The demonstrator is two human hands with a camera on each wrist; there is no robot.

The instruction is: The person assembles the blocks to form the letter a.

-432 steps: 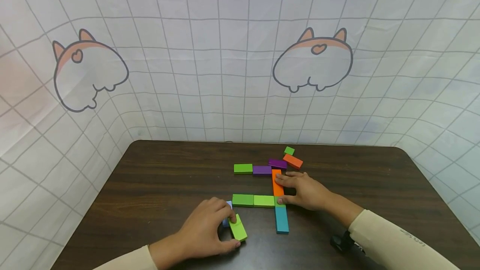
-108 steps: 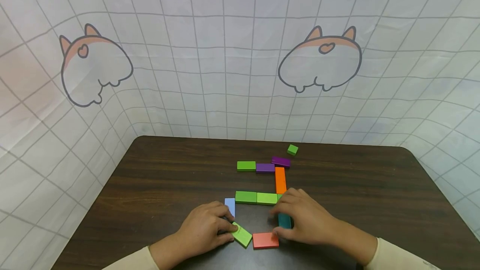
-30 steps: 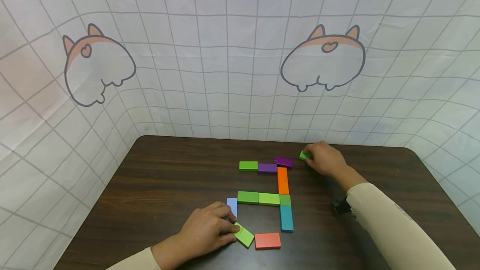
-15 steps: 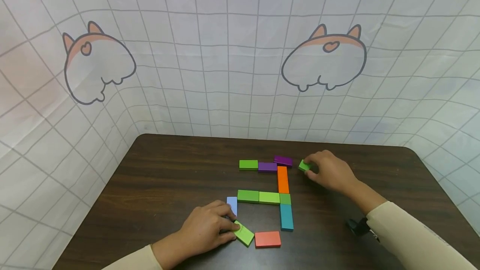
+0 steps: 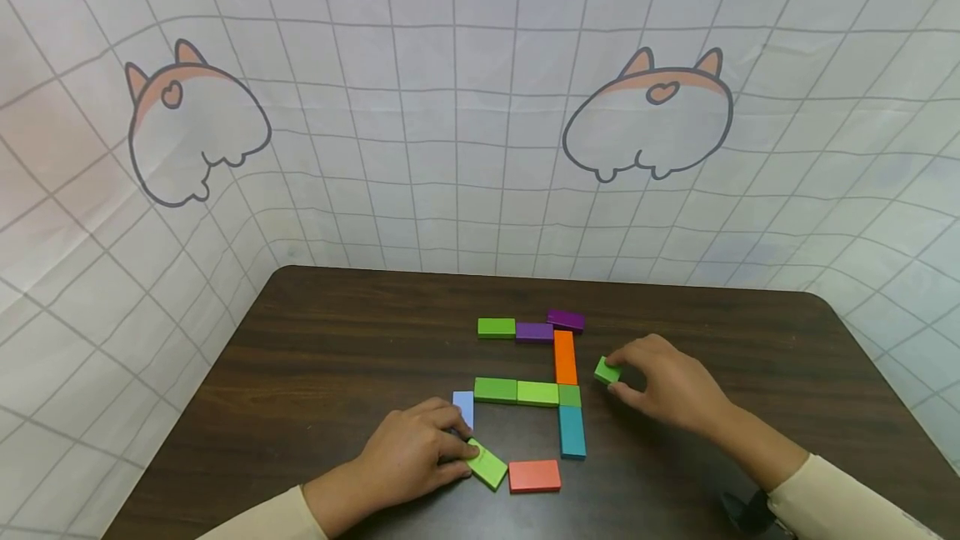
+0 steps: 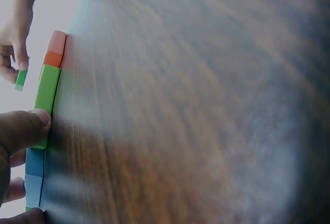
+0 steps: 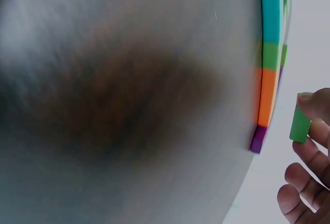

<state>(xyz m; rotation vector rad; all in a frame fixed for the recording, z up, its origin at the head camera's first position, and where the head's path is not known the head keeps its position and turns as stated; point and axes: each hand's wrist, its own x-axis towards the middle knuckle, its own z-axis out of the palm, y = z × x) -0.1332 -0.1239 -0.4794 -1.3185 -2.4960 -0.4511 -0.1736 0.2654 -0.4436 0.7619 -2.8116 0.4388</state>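
In the head view my right hand [image 5: 667,386] pinches a small green block [image 5: 607,371] between thumb and fingers. It is held right of the block figure, level with the lower part of the orange block [image 5: 566,357]. The right wrist view shows that green block [image 7: 300,123] off the table. My left hand [image 5: 408,448] holds a light green block [image 5: 489,467], which lies aslant on the table; its thumb presses the block in the left wrist view. Under the left fingers a light blue block [image 5: 463,409] is partly hidden. A coral block [image 5: 534,476] lies at the slanted block's right end.
A green [image 5: 495,390] and a lime block [image 5: 537,393] form a row ending at a green square [image 5: 569,396]. Below the square is a teal block [image 5: 572,433]. Further back lie a green [image 5: 497,328] and two purple blocks [image 5: 534,332]. Everything rests on a dark wooden table [image 5: 337,340].
Since the oldest frame, the loose orange block has left the back right, the coral block has appeared, and the light green block has turned. The right hand has brought the small green block nearer.
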